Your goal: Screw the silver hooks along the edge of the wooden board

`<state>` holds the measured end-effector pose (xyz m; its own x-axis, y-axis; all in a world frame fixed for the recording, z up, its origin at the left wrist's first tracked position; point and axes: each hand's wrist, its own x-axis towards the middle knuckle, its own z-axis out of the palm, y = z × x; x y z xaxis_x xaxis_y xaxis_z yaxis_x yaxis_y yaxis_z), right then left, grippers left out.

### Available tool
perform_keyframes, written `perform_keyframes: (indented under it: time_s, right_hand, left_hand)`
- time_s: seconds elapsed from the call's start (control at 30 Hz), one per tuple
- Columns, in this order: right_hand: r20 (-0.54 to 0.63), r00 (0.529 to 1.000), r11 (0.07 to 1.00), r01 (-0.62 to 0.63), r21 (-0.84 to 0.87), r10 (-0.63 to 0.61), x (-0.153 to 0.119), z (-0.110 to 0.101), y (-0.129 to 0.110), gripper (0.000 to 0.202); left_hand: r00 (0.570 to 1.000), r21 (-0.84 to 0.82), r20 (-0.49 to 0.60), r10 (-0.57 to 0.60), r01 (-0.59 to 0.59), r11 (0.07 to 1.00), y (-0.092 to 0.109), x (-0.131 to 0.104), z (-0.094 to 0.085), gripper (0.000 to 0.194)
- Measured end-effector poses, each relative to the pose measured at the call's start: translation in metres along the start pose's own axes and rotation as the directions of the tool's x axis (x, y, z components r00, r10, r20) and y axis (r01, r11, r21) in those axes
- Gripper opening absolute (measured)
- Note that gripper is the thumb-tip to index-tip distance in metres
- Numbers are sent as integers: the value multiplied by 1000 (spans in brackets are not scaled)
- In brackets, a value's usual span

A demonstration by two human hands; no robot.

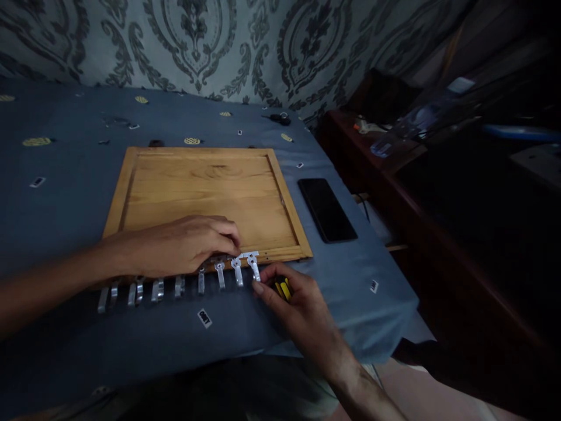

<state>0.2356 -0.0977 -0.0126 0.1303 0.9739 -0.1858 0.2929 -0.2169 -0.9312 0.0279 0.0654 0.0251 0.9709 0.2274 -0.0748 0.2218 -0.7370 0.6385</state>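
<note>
Metal hooks (237,273), apparently being positioned along a wooden panel (201,199), are touched by the right hand (303,298), curled round a yellow-black object (284,289); the left hand's (204,241) grip cannot be told; steadiness seems needed.

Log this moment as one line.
left hand: at wooden panel's near edge | right hand: at rightmost metal hook, yellow item held | phone: on blue cloth, right of panel

Beyond the right hand (304,304), a pale grey backdrop with dark leafy swirls (267,64) stands up. Right of that hand is dark red-brown furniture (429,225), with pinkish floor (421,397) below. It's dim.
</note>
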Motion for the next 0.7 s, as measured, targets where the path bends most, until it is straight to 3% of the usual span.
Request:
perform_keyframes:
  time_s: [0.4,0.7]
  right_hand:
    - [6,1000,1000,14,8,-14,-1,1,2,16]
    - [2,1000,1000,16,5,-16,-1,-1,2,15]
  left_hand:
    - [1000,1,-3,7,-7,1000,3,-1,-2,39]
    - [988,89,-39,152,-148,985,-4,-1,5,44]
